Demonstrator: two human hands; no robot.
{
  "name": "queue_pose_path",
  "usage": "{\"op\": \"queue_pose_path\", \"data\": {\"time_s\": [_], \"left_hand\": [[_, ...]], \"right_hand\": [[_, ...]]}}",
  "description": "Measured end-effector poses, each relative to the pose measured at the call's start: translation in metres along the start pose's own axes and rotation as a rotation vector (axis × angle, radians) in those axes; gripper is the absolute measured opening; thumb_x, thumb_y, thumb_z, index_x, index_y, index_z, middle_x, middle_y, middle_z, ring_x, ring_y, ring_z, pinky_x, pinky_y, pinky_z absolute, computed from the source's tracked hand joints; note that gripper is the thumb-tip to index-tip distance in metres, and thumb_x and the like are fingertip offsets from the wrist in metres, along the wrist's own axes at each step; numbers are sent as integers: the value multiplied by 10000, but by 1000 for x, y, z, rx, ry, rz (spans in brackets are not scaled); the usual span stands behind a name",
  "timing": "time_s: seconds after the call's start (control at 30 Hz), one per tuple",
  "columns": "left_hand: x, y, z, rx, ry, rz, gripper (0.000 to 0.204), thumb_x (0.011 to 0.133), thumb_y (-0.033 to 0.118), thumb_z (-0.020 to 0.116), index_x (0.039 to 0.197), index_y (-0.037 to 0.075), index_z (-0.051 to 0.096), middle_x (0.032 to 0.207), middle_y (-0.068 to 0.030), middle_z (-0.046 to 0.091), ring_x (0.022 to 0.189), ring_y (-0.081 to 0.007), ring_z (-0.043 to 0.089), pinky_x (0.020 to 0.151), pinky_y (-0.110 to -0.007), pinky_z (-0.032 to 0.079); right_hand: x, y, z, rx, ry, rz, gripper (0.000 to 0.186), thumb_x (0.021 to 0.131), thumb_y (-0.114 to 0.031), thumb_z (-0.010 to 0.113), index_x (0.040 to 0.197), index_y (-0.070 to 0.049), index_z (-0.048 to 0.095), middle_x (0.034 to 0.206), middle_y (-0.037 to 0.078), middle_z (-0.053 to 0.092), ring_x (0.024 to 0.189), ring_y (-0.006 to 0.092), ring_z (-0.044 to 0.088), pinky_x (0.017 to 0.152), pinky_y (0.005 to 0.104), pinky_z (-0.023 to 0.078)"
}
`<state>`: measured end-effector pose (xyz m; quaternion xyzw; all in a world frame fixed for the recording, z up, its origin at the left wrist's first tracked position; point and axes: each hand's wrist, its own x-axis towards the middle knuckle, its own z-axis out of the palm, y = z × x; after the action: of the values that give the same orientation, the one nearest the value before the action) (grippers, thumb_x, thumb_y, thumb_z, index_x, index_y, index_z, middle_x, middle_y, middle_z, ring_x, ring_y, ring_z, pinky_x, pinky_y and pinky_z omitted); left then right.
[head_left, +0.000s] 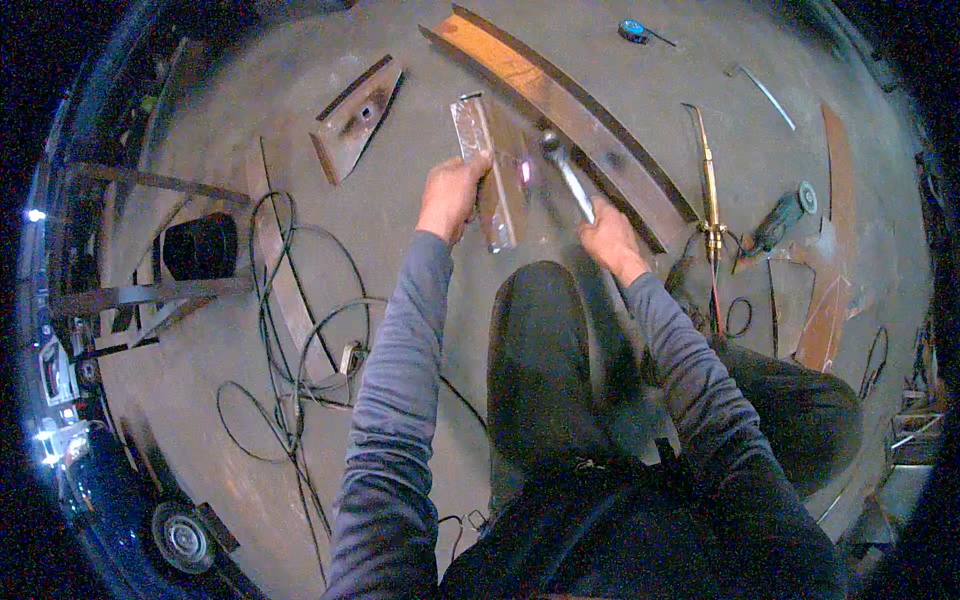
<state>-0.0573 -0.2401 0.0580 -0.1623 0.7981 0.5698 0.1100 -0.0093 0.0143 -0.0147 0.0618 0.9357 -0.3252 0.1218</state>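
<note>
My left hand (450,197) grips the raised edge of a bent steel plate (512,165), tilted a little above the floor. A small pinkish-white spot glows on the plate's face. In my right hand (612,240), fingers wrapped round the handle, is a hammer (572,182) with a dark, rounded head. That head hangs just right of the plate, apart from it. Behind both lies a long curved steel channel (540,80), rusty orange at its far end. My fingertips under the plate are hidden.
A second angled plate (345,130) with a hole lies far left. To the right are a brass gas torch (709,190), an angle grinder (775,230) and a rusty strip (826,300). Looped cables (262,300) cross the left floor. A blue tape measure (632,31) is far off.
</note>
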Motion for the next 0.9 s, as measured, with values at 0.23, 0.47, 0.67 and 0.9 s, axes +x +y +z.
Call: {"op": "queue_pose_path", "data": {"time_s": [0.23, 0.47, 0.67, 0.9], "left_hand": [[21, 19, -5, 9, -17, 30, 452, 927, 423, 665, 808, -12, 651, 697, -93, 621, 538, -182, 542, 499, -389, 435], [17, 15, -9, -23, 13, -38, 467, 937, 429, 650, 847, -29, 663, 697, -98, 624, 539, -201, 549, 508, -399, 443], [39, 17, -2, 126, -21, 13, 505, 922, 461, 643, 944, -40, 700, 805, -167, 694, 675, -252, 641, 635, -424, 506], [39, 7, 18, 483, -14, 180, 570, 941, 512, 603, 992, -47, 703, 970, -255, 694, 879, -369, 671, 808, -471, 515]], "right_hand": [[-24, -18, 19, 167, 93, -102, 614, 867, -265, 680, 1395, 5, 523, 1136, 294, 682, 1064, 449, 661, 921, 496, 533], [1, 12, -1, 175, 37, 112, 559, 863, -257, 662, 1357, -17, 558, 1088, 240, 697, 1020, 392, 675, 895, 470, 533], [-20, -14, 22, 281, 269, -154, 642, 866, -294, 702, 1386, 36, 521, 1216, 304, 652, 1124, 451, 637, 992, 469, 511], [-2, -26, -1, 115, 43, -19, 368, 842, -201, 678, 1160, -31, 606, 1033, 265, 683, 1009, 452, 651, 885, 497, 508]]}}
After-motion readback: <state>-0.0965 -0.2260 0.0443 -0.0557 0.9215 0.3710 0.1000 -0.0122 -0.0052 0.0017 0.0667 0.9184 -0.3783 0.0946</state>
